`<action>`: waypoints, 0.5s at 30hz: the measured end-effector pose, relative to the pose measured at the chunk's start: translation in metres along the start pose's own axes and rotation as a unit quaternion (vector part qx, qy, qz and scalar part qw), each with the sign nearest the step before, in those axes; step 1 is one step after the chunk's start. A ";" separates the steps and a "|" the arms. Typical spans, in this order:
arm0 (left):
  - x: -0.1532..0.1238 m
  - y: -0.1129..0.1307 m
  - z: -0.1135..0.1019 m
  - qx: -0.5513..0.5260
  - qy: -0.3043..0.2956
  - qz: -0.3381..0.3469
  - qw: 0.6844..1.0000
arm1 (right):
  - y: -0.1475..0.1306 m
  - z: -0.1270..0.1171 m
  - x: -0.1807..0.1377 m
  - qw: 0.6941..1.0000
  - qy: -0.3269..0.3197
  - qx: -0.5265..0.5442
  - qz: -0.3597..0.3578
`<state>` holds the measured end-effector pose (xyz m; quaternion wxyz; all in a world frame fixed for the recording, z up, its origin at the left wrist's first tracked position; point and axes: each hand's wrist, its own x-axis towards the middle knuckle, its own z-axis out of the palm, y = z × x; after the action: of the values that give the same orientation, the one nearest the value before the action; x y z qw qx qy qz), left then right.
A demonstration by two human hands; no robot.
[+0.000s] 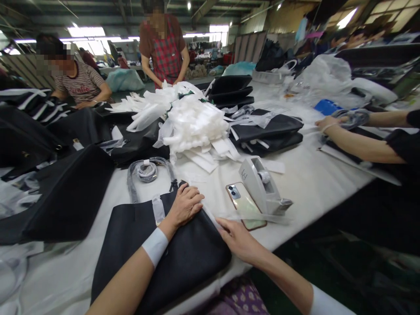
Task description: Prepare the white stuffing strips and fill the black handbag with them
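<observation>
Your right hand (236,238) pinches a strip of clear tape (256,216) drawn from the tape dispenser (262,186), while your left hand (185,205) lies flat and open on the black bag (164,258) at the table's near edge. A phone (245,205) rests beside the dispenser. Beyond, white foam wrapping (193,122) is heaped mid-table.

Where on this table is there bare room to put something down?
Bare white table lies right of the tape dispenser, up to a co-worker's forearm. A smaller patch sits between the black bag and foam pile. The left side is crowded with bags.
</observation>
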<state>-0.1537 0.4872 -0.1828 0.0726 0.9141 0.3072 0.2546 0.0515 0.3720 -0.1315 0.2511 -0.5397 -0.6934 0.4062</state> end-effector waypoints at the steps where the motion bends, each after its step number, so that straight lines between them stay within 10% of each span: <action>1: 0.000 0.000 0.000 -0.001 0.002 0.000 1.000 | 0.001 0.002 -0.002 1.000 0.003 0.012 -0.004; 7: 0.001 0.013 -0.005 -0.011 0.031 0.023 0.999 | 0.011 0.013 0.004 1.000 -0.008 -0.002 -0.006; 15: 0.014 0.040 -0.009 -0.054 -0.119 0.054 0.990 | 0.013 0.004 -0.005 0.994 -0.059 0.079 -0.051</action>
<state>-0.1277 0.4635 -0.1576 0.1441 0.9479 0.2318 0.1640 0.0569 0.3671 -0.1436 0.2718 -0.4567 -0.6996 0.4776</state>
